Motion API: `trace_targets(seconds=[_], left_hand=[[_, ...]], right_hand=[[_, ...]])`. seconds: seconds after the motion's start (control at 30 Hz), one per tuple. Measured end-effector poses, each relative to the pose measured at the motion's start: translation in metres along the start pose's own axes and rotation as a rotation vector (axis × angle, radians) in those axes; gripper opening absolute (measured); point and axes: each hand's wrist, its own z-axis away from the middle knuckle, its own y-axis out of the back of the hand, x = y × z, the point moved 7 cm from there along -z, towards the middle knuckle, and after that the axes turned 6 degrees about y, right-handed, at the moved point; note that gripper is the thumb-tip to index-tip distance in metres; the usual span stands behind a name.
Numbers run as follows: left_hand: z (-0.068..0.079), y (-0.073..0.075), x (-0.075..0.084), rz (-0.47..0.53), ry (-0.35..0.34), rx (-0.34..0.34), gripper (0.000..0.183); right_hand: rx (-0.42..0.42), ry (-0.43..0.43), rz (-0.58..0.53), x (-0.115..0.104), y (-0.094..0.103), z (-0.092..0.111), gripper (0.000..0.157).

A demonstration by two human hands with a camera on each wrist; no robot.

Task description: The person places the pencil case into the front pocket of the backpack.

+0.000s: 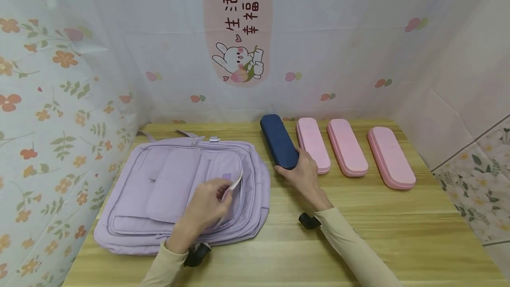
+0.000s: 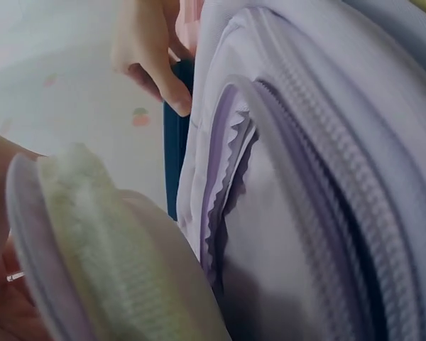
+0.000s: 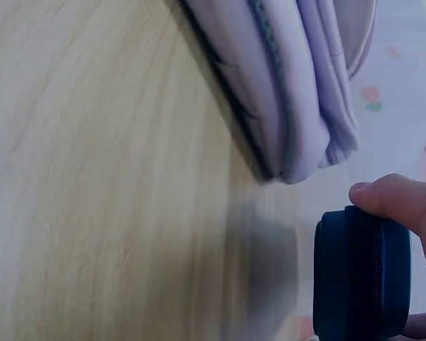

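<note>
A purple bag (image 1: 173,185) lies at the left of the desk (image 1: 358,238). It looks soft and floppy, so it may sag or fold. The rim of its open pocket (image 2: 270,206) seems a good place to hold. The left grip (image 1: 207,203) pinches the pocket edge (image 1: 238,181), and there is a gap behind it. The bag's puffy right side stands in the way, between that gap and the next thing.

That is a dark blue case (image 1: 276,138), just beside the bag. It looks hard, smooth and light, so it should keep its shape but might slip. Holding it across its narrow near end seems best. The right grip (image 1: 304,172) pinches it there. I cannot tell if it touches the desk. A printed cloth (image 1: 338,65) hangs close behind.

Next is a pink case (image 1: 312,138), near enough to bump. Two more pink cases (image 1: 347,147) lie farther right, well apart from the bag.
</note>
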Motion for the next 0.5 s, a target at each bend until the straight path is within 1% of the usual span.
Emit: trace_targets(seconds=[0.1, 0.27, 0.37, 0.5], left_hand=[[0.000, 0.005, -0.002, 0.038, 0.000, 0.033, 0.015], [-0.002, 0.016, -0.005, 0.101, 0.017, 0.066, 0.015], [-0.003, 0.024, -0.006, 0.104, 0.013, 0.095, 0.017], [-0.003, 0.034, -0.007, 0.112, -0.002, 0.157, 0.019]], right_hand=[[0.003, 0.003, -0.006, -0.004, 0.003, 0.001, 0.088], [-0.004, -0.012, -0.038, -0.009, 0.009, 0.004, 0.088], [-0.014, -0.019, -0.051, -0.012, 0.012, 0.005, 0.088], [-0.019, -0.004, -0.053, -0.016, 0.015, 0.008, 0.087]])
